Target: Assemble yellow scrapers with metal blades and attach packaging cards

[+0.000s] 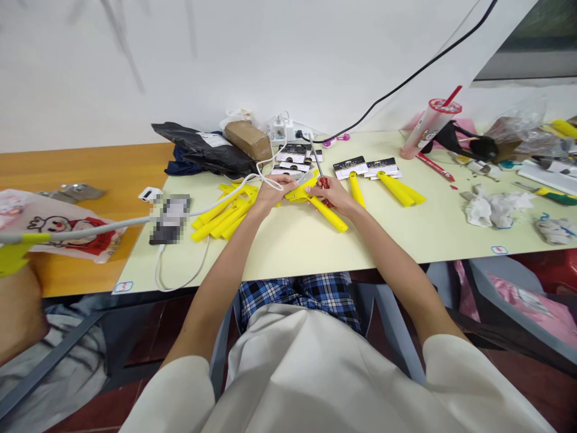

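Observation:
My left hand (271,191) is closed on the head end of a yellow scraper-like tool (332,219), near its grey metal blade. My right hand (334,193) is closed around a screwdriver (324,183) with a red handle, its metal shaft pointing up and away, and its fingers also touch the yellow tool. Several yellow handles (220,218) lie in a pile beside my left forearm. To the right, more yellow handles (399,188) lie attached to black-and-white cards (350,168). Further black-and-white cards (292,154) lie behind my hands.
A phone (170,219) and white cable lie left. Behind are a black plastic bag (205,147), a brown box (248,139) and a power strip (288,130). A tilted cup (428,129) with a straw and crumpled tissues (491,206) are right. Another person's arm (20,313) shows far left.

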Tool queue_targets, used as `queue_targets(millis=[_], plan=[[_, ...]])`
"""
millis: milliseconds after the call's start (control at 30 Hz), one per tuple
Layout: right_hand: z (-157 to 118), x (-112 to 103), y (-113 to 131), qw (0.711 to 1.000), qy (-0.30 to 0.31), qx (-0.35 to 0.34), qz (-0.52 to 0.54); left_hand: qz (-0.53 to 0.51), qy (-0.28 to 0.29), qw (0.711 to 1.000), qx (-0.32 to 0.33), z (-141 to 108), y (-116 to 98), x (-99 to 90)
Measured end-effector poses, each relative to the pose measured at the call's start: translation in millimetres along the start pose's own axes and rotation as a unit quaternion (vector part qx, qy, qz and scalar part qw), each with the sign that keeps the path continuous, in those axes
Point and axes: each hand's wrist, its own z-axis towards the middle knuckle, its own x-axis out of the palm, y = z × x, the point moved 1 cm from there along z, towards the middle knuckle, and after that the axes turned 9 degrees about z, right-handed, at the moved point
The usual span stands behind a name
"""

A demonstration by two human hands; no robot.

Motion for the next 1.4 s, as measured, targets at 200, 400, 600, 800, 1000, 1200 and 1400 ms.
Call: queue_targets(millis=[200, 400, 600, 800, 1000, 1200, 1400], plan=[[-1, 1, 3, 1.000, -0.004, 0.009, 0.009, 0.018, 0.009, 0.999, 0.038, -1, 1, -1.6], [-4, 4, 10, 1.000, -0.006, 0.026, 0.016, 0.018, 0.021, 0.997, 0.076, -3, -4, -1.8], [-2, 0, 5, 1.000, 0.004, -0.007, 0.009, 0.021, 0.014, 0.995, 0.097, -2, -4, -2.2], [-2, 0, 5, 1.000, -0.001, -0.013, 0.002, 0.078, 0.029, 0.990, 0.112, -6, -5, -2.0], [0, -2, 5, 0.999, -0.016, 0.001, 0.027, 0.084, 0.067, 0.984, 0.141, -6, -6, -1.8], [4, -5, 2, 0.996, -0.062, 0.005, 0.063, 0.100, 0.101, 0.975, 0.171, 1, 5, 0.7], [6, -4, 1, 0.992, -0.095, -0.009, 0.079, 0.135, 0.027, 0.968, 0.210, 2, 12, 5.2]])
